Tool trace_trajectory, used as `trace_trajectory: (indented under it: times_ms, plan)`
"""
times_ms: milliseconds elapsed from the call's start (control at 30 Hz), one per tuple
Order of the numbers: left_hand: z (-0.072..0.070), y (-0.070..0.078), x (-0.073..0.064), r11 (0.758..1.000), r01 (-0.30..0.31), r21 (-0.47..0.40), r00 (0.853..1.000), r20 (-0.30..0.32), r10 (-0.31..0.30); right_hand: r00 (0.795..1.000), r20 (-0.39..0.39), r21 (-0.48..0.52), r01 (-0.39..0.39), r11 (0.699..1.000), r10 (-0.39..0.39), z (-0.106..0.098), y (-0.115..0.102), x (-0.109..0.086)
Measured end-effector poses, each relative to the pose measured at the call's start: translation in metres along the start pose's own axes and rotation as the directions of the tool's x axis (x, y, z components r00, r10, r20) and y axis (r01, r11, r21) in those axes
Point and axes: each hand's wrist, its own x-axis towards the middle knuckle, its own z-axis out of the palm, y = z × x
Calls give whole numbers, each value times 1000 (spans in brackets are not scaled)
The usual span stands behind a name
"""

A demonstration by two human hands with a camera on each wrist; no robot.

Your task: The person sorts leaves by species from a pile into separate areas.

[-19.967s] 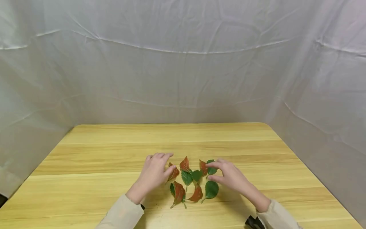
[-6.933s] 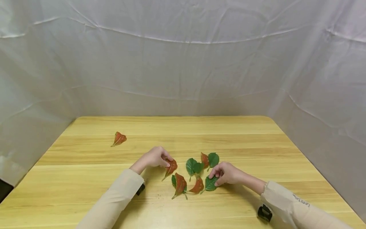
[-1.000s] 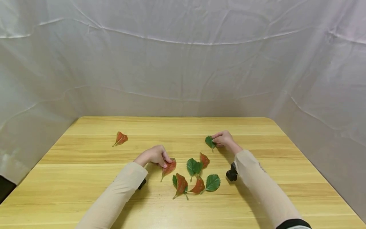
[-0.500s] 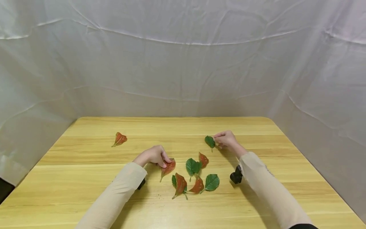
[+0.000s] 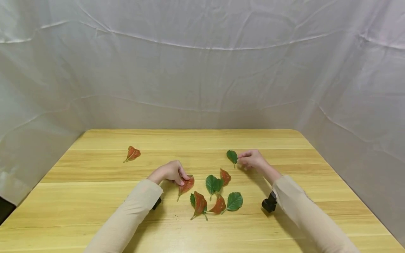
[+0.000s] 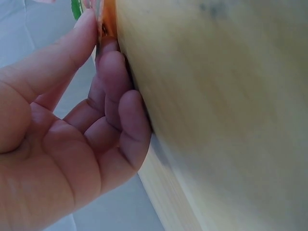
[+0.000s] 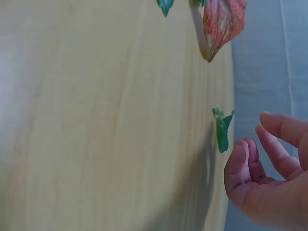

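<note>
My left hand (image 5: 169,172) pinches a red leaf (image 5: 187,185) against the table between thumb and fingers. In the left wrist view only an orange-red edge of that leaf (image 6: 109,19) shows beside the fingertips. A green leaf (image 5: 232,156) lies alone toward the back right. Just to its right is my right hand (image 5: 254,160), apart from the leaf with its fingers loosely bent and holding nothing. The right wrist view shows a gap between this hand (image 7: 269,178) and the small green leaf (image 7: 223,130). Another red leaf (image 5: 133,153) lies by itself at the back left.
Between the hands and nearer me lie several leaves: a red one (image 5: 225,176), overlapping green ones (image 5: 211,184), a red one on green (image 5: 200,203), another red one (image 5: 219,204) and a green one (image 5: 235,201). Pale cloth (image 5: 202,80) surrounds the wooden table (image 5: 95,211).
Since the earliest frame, a red leaf went to the back left and a green one to the back. Within the last second my right hand let go of that green leaf and drew back rightward.
</note>
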Motion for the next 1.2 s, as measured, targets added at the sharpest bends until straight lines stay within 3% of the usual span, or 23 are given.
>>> trace_trajectory:
  times_ms: [567,767,1000,1200]
  plan:
    - [0,-1,0,1000,-5,12,1000,-6,5,993,79,-42,91,995,-88,7,-6,-32]
    - [0,0,-1,1000,-10,13,1000,-4,10,981,126,-36,150,988,-145,10,-4,-43]
    - [0,-1,-1,1000,-12,3,1000,4,12,973,183,2,145,989,-143,14,0,-55]
    - [0,-2,-1,1000,-12,-12,1000,8,12,955,226,-8,197,980,-190,17,3,-65]
